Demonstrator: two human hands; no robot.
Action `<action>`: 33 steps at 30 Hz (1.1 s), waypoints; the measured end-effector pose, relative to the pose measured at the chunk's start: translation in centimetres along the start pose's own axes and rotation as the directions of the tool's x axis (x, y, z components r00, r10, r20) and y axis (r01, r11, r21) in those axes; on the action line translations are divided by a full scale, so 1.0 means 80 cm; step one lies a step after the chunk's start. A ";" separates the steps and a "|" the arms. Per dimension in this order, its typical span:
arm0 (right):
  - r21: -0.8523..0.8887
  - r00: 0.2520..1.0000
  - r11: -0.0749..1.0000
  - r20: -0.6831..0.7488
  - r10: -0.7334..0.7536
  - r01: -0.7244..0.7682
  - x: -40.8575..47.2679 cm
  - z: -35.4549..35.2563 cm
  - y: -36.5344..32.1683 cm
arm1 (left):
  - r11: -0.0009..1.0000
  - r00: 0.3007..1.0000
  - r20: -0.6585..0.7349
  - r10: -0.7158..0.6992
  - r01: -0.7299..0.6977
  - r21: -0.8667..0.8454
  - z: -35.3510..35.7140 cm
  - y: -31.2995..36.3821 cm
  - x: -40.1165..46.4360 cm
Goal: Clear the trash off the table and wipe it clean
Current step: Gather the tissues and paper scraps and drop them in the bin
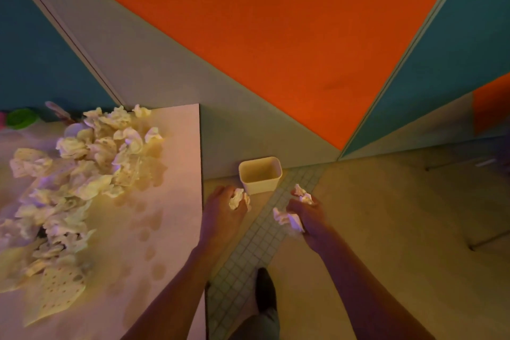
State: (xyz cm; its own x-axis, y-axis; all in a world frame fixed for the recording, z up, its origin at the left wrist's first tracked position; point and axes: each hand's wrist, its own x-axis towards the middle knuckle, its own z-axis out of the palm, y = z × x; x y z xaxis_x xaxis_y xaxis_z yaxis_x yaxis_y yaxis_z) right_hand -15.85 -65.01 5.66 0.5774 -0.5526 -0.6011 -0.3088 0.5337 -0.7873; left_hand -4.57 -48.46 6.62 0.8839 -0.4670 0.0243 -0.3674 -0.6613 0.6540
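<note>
Both hands were held out past the table (pixel 176 174) edge, the left hand (pixel 223 208) clutching one paper wad (pixel 238 198) and the right hand (pixel 310 215) gripping several crumpled tissues (pixel 287 218), presumably for dropping into the bin (pixel 260 175) on the floor at twelve o'clock. The remaining trash pile (pixel 77 182) lay on the table at nine o'clock, with wet spots (pixel 150 229) beside it, unwiped.

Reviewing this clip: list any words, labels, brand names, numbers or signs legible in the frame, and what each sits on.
None can be read.
Bin: plain walls, no label showing.
Crumpled paper on the table, and the wads in the left hand and right hand: only a dotted pattern, no print.
Green object at the far table edge: too blurred to tell whether it carries text.
Wall panels: plain colour, no signs.
</note>
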 end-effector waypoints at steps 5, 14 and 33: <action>0.016 0.994 0.996 -0.067 0.087 -0.087 0.056 -0.009 -0.018 | 1.000 0.999 0.038 0.024 -0.025 0.017 0.027 0.004 0.051; -0.054 0.981 0.984 -0.105 0.162 -0.168 0.139 0.000 -0.050 | 0.996 0.992 0.115 -0.043 0.034 0.077 0.046 0.015 0.111; -0.190 0.960 0.941 -0.020 0.281 -0.279 0.334 0.024 -0.141 | 0.962 0.972 -0.002 -0.237 0.235 0.136 0.103 0.047 0.274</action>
State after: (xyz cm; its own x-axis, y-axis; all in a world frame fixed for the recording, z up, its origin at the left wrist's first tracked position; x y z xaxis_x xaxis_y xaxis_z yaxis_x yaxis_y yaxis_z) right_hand 4.52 -84.59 -1.28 0.4522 -0.3933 -0.8005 -0.5952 0.5354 -0.5992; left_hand 11.09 -66.01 3.40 0.9464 -0.2957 -0.1297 -0.1852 -0.8260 0.5323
